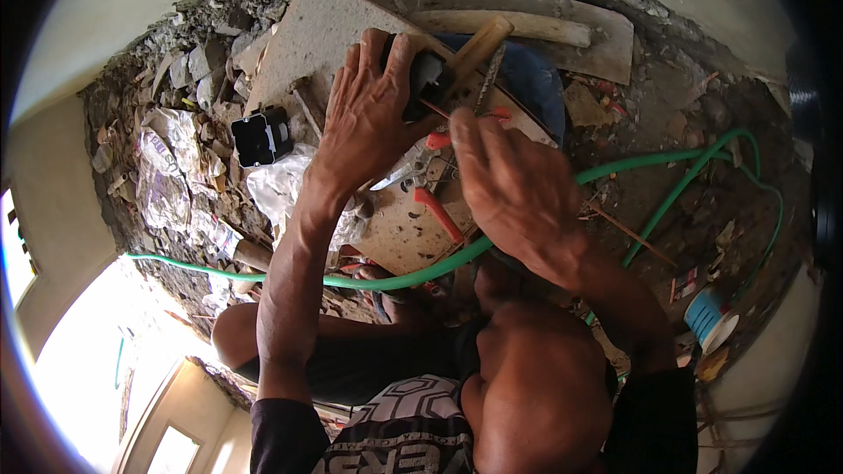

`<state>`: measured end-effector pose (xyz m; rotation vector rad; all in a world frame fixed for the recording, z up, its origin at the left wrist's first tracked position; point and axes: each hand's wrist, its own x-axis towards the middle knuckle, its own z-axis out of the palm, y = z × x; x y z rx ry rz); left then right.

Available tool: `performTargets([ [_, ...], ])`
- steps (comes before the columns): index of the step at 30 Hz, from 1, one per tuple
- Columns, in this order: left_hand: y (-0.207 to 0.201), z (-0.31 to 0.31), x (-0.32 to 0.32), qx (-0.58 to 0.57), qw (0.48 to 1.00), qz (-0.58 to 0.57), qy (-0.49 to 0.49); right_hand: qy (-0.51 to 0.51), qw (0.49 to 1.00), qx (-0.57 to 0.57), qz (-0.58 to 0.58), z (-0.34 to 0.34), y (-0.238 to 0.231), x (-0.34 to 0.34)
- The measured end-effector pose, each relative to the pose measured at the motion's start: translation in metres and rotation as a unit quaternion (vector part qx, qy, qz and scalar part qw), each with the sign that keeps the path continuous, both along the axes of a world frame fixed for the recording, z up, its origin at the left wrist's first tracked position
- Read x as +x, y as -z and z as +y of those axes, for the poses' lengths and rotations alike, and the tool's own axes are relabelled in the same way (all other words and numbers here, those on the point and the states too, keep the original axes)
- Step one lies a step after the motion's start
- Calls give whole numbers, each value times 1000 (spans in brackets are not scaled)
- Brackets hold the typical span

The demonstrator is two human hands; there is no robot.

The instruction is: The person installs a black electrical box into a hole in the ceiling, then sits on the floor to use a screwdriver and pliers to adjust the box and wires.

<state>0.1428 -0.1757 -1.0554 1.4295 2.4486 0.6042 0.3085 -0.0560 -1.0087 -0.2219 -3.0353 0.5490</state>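
My left hand [364, 110] presses down on a black plastic box [428, 75], its fingers spread over the top and far side. The box rests on a worn board [329, 22] and looks like an electrical back box; its far part is hidden. In my right hand [518, 184], fingers curled, is a thin rod-like tool [432, 107] whose tip reaches the near side of the box. Its handle is hidden in my palm, so the kind is unclear. Red-handled pliers [437, 215] lie on the board below my hands. Beyond the box is a wooden handle [481, 46].
A second black box [260, 137] stands left of the board, near a metal tool [307, 107] and clear plastic [281, 180]. A green hose [421, 276] crosses in front of the board. Rubble [198, 75] lines the wall. A blue-and-white tub [709, 320] sits at right.
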Motion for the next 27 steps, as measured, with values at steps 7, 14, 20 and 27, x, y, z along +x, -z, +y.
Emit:
performTargets([
  [7, -16, 3, 1, -62, 997, -44, -8, 100, 954, -282, 3, 19, 7, 10],
  [14, -6, -1, 1, -47, 999, -21, -9, 124, 933, -338, -30, 19, 3, 4],
  [20, -13, 4, 2, -35, 999, -20, -1, 114, 932, -344, -11, 16, 6, 4],
  [27, -11, 5, 3, -25, 1000, -8, -2, 69, 949, -307, 15, 11, 37, -22],
])
